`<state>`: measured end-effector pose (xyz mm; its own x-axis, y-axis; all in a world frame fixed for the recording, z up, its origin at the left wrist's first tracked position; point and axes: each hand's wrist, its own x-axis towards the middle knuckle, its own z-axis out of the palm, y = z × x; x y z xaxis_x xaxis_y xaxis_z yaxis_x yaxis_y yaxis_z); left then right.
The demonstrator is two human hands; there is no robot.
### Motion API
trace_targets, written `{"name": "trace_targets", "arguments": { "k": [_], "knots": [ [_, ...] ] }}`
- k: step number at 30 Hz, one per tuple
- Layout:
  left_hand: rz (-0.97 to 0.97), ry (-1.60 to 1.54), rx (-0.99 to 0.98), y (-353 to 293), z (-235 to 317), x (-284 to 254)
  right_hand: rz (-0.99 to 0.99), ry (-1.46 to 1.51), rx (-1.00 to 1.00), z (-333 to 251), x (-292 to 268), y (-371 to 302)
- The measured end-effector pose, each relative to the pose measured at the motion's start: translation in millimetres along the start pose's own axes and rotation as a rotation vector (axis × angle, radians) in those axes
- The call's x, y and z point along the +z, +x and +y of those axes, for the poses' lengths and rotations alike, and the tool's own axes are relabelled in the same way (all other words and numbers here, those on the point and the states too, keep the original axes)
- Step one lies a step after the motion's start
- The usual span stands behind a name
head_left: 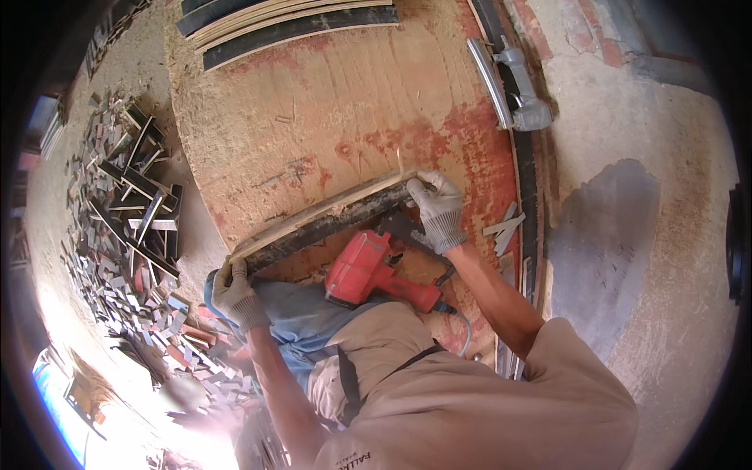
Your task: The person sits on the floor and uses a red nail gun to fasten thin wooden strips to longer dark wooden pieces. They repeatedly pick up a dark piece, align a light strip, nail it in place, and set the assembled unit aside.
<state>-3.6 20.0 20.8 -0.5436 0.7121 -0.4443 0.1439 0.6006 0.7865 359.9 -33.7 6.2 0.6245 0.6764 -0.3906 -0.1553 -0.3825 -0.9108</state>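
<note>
Two gloved hands hold one long strip [323,225], which lies close above the middle of the view, slanting from about 9 o'clock up to about 1 o'clock. It has a pale wooden upper edge and a dark, worn face; whether this is one piece or two pieces laid together, I cannot tell. The left hand [235,296], at about 8 o'clock, is narrow, with its fingers bent around the left end of the strip. The right hand [440,210], at about 2 o'clock and near the centre, is also narrow, and grips the other end. Just below the strip, toward 6 o'clock, there is a red power tool [364,268] with its handle pointing to about 5 o'clock, beside the blue trousers [301,313] of the person; what carries its weight is not clear. A thin hose [468,333] curves near this handle. On the wooden bench [313,110], which has reddish stains, several dark-faced strips [301,36] lie side by side at 11 o'clock. A grey tool [531,116] with a long silver bar rests between 1 and 2 o'clock, and a few small offcuts [511,233] lie at 3 o'clock. At 9 o'clock, a wide scrap heap [149,215] covers the floor.
</note>
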Motion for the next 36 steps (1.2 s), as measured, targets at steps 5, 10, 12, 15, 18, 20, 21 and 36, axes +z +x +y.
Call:
{"name": "trace_targets", "arguments": {
  "k": [5,10,12,15,18,20,21,36],
  "knots": [
    [-0.038,0.36,0.297,5.2,2.2,-9.9,-0.061,-0.019,-0.106,1.8,-2.1,1.3],
    [-0.037,0.265,0.266,1.7,10.3,-10.5,-0.095,-0.04,-0.082,1.0,-4.4,2.5],
    [-0.045,0.192,0.191,5.6,2.9,-12.3,-0.068,-0.024,-0.026,-3.4,-1.1,1.8],
    [-0.04,0.204,0.185,9.1,2.5,-9.6,-0.071,-0.118,-0.063,5.2,-9.5,8.1],
    [-0.035,0.24,0.151,12.3,-1.8,-12.6,-0.019,-0.124,0.024,-4.1,-2.5,6.6],
    [-0.02,0.254,0.107,11.7,3.0,-10.8,-0.029,-0.089,0.001,-3.5,-3.2,5.9],
    [-0.013,0.26,0.085,11.4,5.1,-10.0,-0.033,-0.071,-0.011,-2.8,-3.5,5.3],
    [-0.071,0.69,0.876,-25.5,26.8,52.6,-0.001,-0.288,-0.132,-13.8,7.5,4.6]
  ]
}}
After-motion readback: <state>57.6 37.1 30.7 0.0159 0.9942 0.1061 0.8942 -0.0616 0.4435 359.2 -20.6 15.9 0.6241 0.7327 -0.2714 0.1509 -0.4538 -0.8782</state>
